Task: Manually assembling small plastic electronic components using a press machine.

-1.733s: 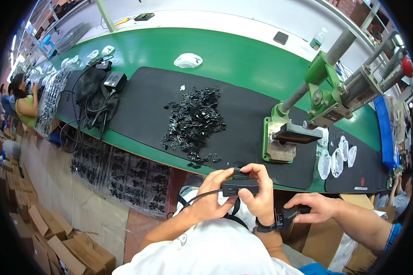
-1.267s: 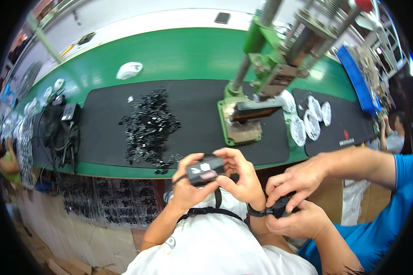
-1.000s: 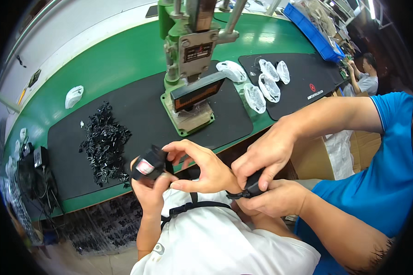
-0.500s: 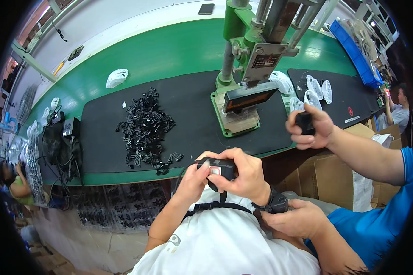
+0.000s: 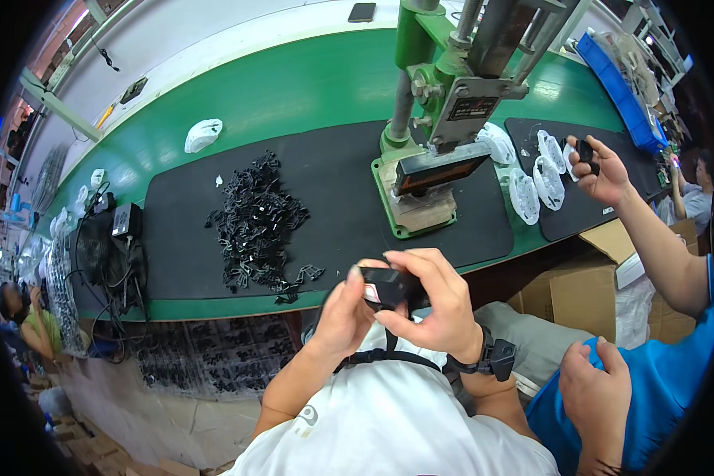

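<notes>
The left hand (image 5: 343, 313) and right hand (image 5: 444, 305) are both partly curling, holding a black boxy device (image 5: 387, 287) between them in front of the table's near edge. Mostly fingers and thumbs are supporting it, so a sliding thumb could be dropping it floorward. Beyond, a pile of black plastic clips (image 5: 258, 222) is lying on a black mat (image 5: 333, 198); a green-framed press (image 5: 464, 111) is standing rightward, obstructing reach toward bagged white shells (image 5: 549, 182).

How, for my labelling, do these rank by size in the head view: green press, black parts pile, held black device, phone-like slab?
Green press
Black parts pile
Held black device, partly hidden
Phone-like slab
</notes>
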`<state>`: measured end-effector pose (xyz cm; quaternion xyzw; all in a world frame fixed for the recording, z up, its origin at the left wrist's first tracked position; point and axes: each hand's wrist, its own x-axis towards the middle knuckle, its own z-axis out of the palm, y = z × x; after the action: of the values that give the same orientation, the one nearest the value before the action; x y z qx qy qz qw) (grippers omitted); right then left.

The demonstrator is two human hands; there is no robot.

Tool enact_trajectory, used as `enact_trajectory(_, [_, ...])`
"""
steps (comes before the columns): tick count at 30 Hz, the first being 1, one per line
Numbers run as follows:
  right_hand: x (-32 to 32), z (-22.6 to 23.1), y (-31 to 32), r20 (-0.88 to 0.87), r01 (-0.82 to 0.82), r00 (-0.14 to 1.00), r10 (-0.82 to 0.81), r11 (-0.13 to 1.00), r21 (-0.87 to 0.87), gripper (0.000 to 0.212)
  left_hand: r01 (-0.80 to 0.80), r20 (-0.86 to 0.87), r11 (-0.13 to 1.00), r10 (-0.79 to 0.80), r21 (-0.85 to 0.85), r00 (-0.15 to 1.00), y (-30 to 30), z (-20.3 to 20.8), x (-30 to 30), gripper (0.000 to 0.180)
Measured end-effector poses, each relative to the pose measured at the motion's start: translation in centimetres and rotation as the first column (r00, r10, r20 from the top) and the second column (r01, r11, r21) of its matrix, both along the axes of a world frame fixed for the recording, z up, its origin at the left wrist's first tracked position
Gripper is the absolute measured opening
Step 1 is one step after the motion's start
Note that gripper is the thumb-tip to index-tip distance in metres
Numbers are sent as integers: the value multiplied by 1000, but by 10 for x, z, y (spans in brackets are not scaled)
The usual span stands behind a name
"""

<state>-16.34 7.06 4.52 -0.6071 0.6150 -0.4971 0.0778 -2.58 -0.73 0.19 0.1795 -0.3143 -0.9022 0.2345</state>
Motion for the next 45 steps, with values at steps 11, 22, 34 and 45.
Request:
enact_trajectory(11, [30,-33,-7,4,-86,996,86,994,-60,62,-141,-212,983,164,119,964,-14,-4,39,66])
enact_trajectory(22, [40,-35,-27,-46,35,998,-40,994,-101,33,-360,77,817,437,-450,896,8,-24,70,51])
enact_trajectory(34, [57,-15,-40,94,-209,974,208,978,10,37,-300,50,429,637,-852,769,28,-27,74,48])
enact_trajectory(45, [53,20,-37,302,-459,791,533,842,-284,46,132,-80,-316,579,-940,812,-30,31,99,42])
